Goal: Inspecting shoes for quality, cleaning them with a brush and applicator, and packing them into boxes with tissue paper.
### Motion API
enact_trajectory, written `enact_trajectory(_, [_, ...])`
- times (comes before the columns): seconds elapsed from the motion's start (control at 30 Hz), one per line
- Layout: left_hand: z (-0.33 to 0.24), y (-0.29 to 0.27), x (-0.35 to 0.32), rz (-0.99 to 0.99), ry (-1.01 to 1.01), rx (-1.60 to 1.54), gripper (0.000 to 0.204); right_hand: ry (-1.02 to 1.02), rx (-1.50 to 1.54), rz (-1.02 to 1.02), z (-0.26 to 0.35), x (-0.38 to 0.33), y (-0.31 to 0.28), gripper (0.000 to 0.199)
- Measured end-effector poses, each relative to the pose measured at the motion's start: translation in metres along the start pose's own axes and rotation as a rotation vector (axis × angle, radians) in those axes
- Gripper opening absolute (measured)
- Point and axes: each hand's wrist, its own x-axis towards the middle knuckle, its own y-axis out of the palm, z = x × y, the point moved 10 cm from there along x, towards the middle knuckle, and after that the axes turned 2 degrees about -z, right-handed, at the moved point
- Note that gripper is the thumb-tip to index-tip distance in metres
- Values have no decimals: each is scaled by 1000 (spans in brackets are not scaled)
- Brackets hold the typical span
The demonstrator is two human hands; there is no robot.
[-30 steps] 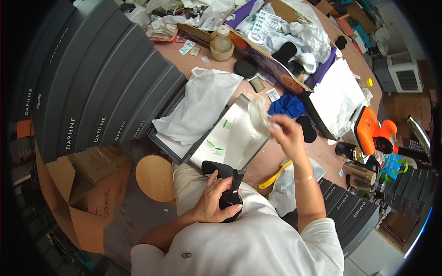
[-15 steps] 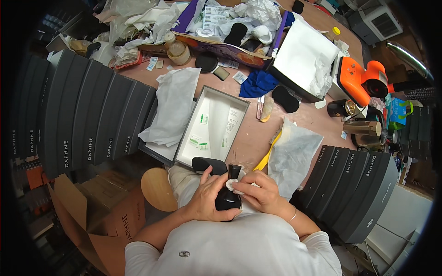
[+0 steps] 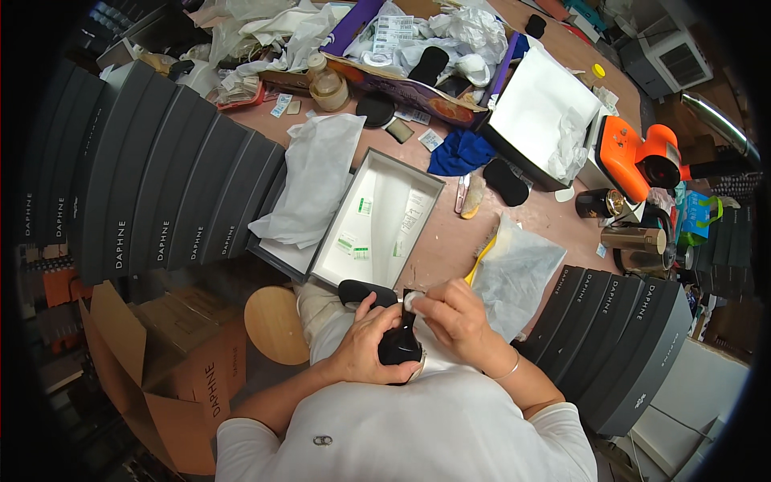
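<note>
Left hand (image 3: 365, 351): grip closed around a black heeled shoe (image 3: 398, 347), thumb along its near side. Shoe is held above the lap, close to the person's white shirt (image 3: 409, 426). Right hand (image 3: 456, 320): grip pinched on a small white wad (image 3: 411, 301), apparently touching the heel. Open grey-rimmed box (image 3: 387, 210) rests beyond the hands, on the pinkish surface (image 3: 451, 245).

the single fisheye view looks steeply down from the wearer's head, with the white shirt (image 3: 418, 430) close below and the desk (image 3: 446, 241) farther ahead.
</note>
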Motion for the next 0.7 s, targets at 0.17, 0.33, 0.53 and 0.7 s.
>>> enact_trajectory(0.17, [1, 2, -3, 11, -13, 0, 88, 4, 100, 42, 3, -8, 8, 31])
enact_trajectory(0.33, [-1, 3, -6, -11, 25, -11, 87, -10, 191, 124, 10, -8, 12, 30])
enact_trajectory(0.53, [-2, 9, -2, 72, -67, -91, 88, 164, 46, -117, -26, 1, -18, 22])
enact_trajectory(0.7, [2, 6, -2, 52, -82, -80, 86, 517, 374, -145, -67, -25, -21, 14])
